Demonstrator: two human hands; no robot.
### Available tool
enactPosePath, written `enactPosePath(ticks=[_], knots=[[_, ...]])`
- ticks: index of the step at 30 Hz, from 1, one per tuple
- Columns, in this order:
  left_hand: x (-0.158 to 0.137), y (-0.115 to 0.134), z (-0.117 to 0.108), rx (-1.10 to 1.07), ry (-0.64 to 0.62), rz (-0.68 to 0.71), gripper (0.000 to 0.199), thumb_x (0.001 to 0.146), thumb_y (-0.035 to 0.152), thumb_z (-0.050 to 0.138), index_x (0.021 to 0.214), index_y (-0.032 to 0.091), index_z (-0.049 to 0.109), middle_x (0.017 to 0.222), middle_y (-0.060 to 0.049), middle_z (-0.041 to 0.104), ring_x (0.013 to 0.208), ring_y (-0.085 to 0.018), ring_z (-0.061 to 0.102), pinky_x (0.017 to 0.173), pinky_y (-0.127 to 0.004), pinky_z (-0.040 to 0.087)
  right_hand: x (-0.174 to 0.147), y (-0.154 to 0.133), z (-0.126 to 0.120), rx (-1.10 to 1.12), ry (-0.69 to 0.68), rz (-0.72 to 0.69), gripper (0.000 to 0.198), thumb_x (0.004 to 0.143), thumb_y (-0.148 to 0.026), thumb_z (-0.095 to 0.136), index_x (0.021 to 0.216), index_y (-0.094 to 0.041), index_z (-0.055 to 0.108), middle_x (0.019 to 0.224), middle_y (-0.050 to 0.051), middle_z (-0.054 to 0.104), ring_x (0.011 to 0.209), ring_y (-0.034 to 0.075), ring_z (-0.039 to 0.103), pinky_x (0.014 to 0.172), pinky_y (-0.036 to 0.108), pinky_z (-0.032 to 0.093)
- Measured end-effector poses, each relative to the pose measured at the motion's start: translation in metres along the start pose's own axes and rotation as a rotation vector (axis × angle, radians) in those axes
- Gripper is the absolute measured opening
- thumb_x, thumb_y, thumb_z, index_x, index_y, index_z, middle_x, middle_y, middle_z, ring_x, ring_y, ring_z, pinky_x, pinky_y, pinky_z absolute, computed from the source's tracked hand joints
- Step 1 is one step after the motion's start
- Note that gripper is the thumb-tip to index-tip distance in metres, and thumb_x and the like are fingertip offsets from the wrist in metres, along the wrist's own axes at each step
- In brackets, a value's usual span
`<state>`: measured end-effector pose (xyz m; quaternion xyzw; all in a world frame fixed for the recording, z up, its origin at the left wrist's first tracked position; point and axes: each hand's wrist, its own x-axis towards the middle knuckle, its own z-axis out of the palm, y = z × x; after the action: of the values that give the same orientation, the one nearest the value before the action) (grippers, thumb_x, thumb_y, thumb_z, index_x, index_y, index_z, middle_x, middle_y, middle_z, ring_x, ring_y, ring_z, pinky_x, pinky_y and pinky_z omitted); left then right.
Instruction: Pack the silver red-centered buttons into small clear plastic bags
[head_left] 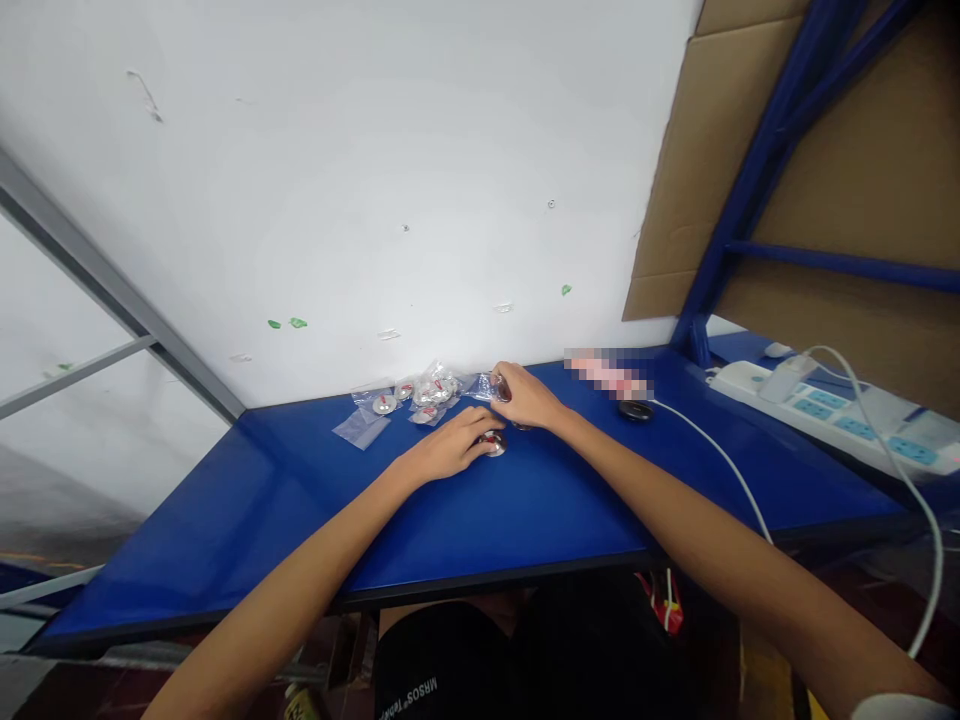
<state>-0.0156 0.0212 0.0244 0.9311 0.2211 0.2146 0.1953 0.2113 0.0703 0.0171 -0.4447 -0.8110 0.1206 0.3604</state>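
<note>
My left hand (454, 445) rests on the table with its fingers and thumb closed on a shiny round metal disc (493, 443) that has a red mark. Just beyond it, my right hand (529, 398) grips a small clear plastic bag (480, 386); a dark, round, shiny thing shows at its fingertips, partly covered. Under the right palm the edge of another shiny thing peeks out, mostly hidden. To the left of the hands lies a pile of metal discs in clear bags (435, 390), several with red marks. One flat clear bag (361, 430) lies in front of the pile.
The blue table (270, 500) meets a white wall (420, 180). On the right are a black round object (635, 411), a blurred-out pinkish item (611, 375), a white cable (727, 460) and a white power strip (840, 415). A blue metal frame (750, 190) rises there.
</note>
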Motion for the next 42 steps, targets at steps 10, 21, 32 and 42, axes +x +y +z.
enactPosePath(ticks=[10, 21, 32, 42], knots=[[-0.004, -0.014, -0.024, -0.023, 0.056, -0.061, 0.026, 0.112, 0.043, 0.050, 0.100, 0.023, 0.063, 0.113, -0.010, 0.074, 0.108, -0.025, 0.069, 0.098, -0.040, 0.051, -0.001, -0.001, -0.003, -0.050, -0.023, -0.004, 0.024, 0.082, -0.023, 0.066, 0.100, -0.024, 0.050, 0.099, 0.004, 0.062, 0.090, 0.023, 0.056, 0.074, 0.031, 0.042], [-0.015, -0.019, -0.065, -0.249, 0.496, -0.381, 0.034, 0.102, 0.055, 0.064, 0.101, 0.022, 0.058, 0.085, -0.001, 0.066, 0.065, -0.014, 0.059, 0.060, -0.026, 0.048, -0.003, -0.002, -0.002, -0.022, -0.046, 0.015, 0.027, 0.082, -0.024, 0.068, 0.104, -0.023, 0.052, 0.102, 0.005, 0.063, 0.088, 0.022, 0.058, 0.073, 0.031, 0.042], [-0.005, -0.008, -0.047, -0.524, 0.539, -0.627, 0.045, 0.078, 0.053, 0.089, 0.098, 0.015, 0.075, 0.058, -0.001, 0.068, 0.046, -0.013, 0.058, 0.044, -0.023, 0.042, -0.008, -0.015, 0.007, 0.012, -0.076, -0.044, 0.040, 0.081, -0.023, 0.073, 0.116, -0.022, 0.054, 0.110, 0.007, 0.062, 0.088, 0.022, 0.059, 0.077, 0.032, 0.046], [-0.003, -0.007, -0.035, -0.606, 0.502, -0.641, 0.046, 0.078, 0.052, 0.090, 0.100, 0.017, 0.069, 0.056, 0.004, 0.065, 0.037, -0.009, 0.052, 0.035, -0.020, 0.035, -0.010, -0.020, 0.009, 0.020, -0.113, -0.124, 0.041, 0.083, -0.021, 0.073, 0.119, -0.021, 0.055, 0.114, 0.009, 0.063, 0.100, 0.025, 0.059, 0.085, 0.034, 0.047]])
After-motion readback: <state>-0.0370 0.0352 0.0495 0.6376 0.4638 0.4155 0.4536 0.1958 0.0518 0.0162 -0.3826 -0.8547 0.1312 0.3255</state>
